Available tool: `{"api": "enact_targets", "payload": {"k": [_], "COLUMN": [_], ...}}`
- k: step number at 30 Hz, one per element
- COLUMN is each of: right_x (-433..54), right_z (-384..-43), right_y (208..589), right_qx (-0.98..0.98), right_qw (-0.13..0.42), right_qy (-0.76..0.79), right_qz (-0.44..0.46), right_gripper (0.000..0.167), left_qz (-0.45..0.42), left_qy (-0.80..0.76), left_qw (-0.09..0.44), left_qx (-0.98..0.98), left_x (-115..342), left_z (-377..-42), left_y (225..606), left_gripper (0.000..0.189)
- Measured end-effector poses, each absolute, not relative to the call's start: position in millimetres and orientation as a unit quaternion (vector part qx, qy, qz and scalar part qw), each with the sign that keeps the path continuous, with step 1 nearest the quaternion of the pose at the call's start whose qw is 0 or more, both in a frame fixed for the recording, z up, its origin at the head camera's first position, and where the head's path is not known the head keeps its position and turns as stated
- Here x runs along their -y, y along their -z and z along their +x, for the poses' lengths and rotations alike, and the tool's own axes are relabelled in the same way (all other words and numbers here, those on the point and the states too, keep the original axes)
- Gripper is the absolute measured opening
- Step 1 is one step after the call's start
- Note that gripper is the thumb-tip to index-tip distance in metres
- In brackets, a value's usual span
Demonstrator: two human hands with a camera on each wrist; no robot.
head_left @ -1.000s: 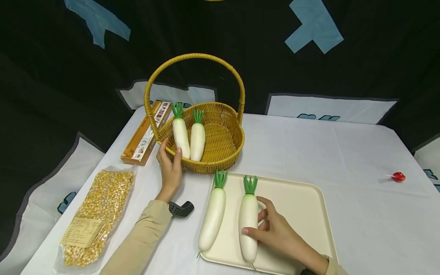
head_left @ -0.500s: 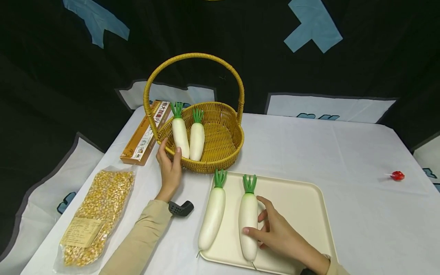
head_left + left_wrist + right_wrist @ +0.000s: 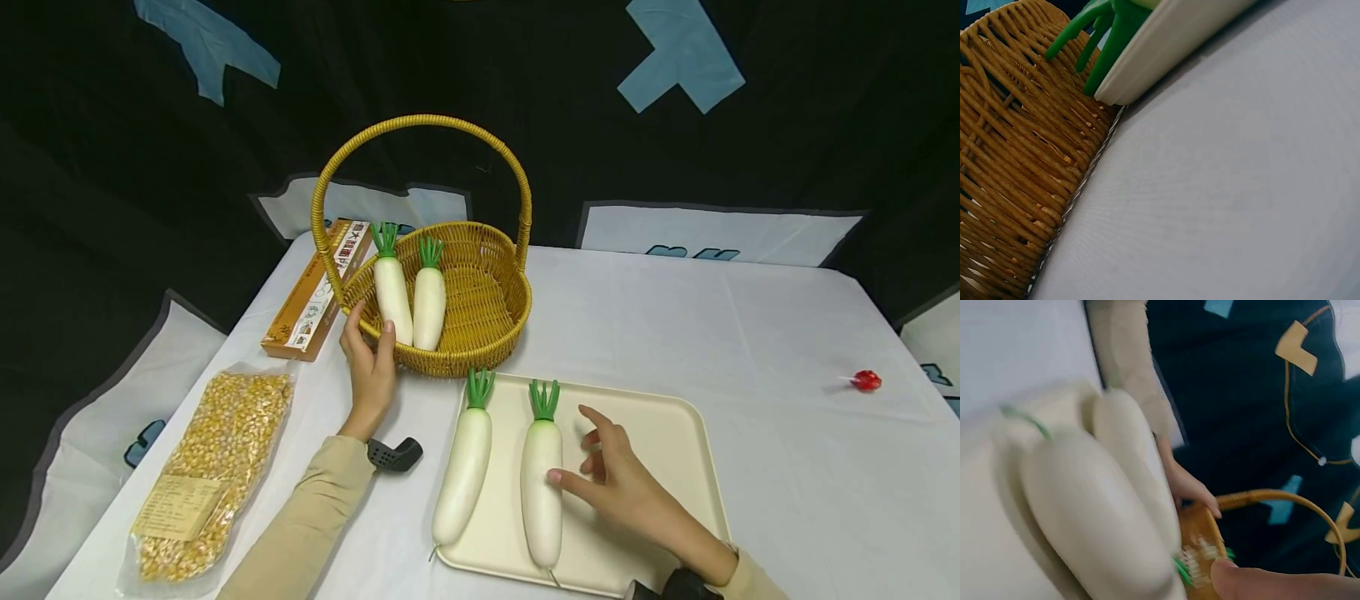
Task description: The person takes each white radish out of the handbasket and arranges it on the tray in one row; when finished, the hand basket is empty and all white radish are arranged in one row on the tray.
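Note:
My left hand [image 3: 369, 367] rests against the near left side of a woven basket [image 3: 487, 317], thumb and forefinger spread at its rim. Two white radishes [image 3: 392, 300] with green tops lean inside the basket. On a cream tray [image 3: 645, 442] lie two longer white radishes, a left radish [image 3: 465, 475] and a right radish [image 3: 542, 492]. My right hand [image 3: 618, 479] is beside the right radish, fingers parted and thumb tip overlapping its edge. The left wrist view shows the basket wall [image 3: 1016, 144] close up, no fingers. In the right wrist view my thumb [image 3: 1272, 584] reaches toward the basket.
A bag of corn kernels [image 3: 217, 467] lies at the left of the white tablecloth. Behind it, a brown and white box [image 3: 318, 292] sits beside the basket. A red lollipop [image 3: 866, 381] is at the far right. Dark cloth [image 3: 570, 108] hangs behind the table.
My right hand has let go of the right radish and moved slightly right and away from it. My left hand stays at the basket, and the radishes have not moved.

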State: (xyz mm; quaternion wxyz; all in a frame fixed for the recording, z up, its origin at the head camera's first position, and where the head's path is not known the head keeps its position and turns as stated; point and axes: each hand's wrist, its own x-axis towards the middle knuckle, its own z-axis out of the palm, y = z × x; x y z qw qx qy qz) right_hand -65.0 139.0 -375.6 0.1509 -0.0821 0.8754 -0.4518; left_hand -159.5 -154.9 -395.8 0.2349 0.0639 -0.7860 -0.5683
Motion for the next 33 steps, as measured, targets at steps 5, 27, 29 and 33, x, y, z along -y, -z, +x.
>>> {"api": "enact_targets", "payload": {"k": [5, 27, 29, 33], "right_x": [-153, -81, -67, -42], "right_z": [-86, -206, -214, -228], "right_y": [363, 335, 335, 338], "right_qx": [-0.865, -0.557, -0.558, -0.585], "right_qw": [0.162, 0.270, 0.265, 0.230], "right_qy": [0.472, 0.775, 0.778, 0.773], "right_qz": [-0.055, -0.128, -0.116, -0.087], "right_gripper": [0.077, 0.047, 0.047, 0.045], "left_qz": [0.069, 0.064, 0.064, 0.063], "left_qy": [0.560, 0.567, 0.564, 0.559], "left_qw": [0.228, 0.235, 0.235, 0.235], "left_qx": [0.794, 0.787, 0.789, 0.793], "left_x": [167, 165, 166, 168], "left_z": [-173, -171, -172, -174], "left_y": [418, 417, 421, 423], "left_gripper": [0.054, 0.054, 0.054, 0.054]}}
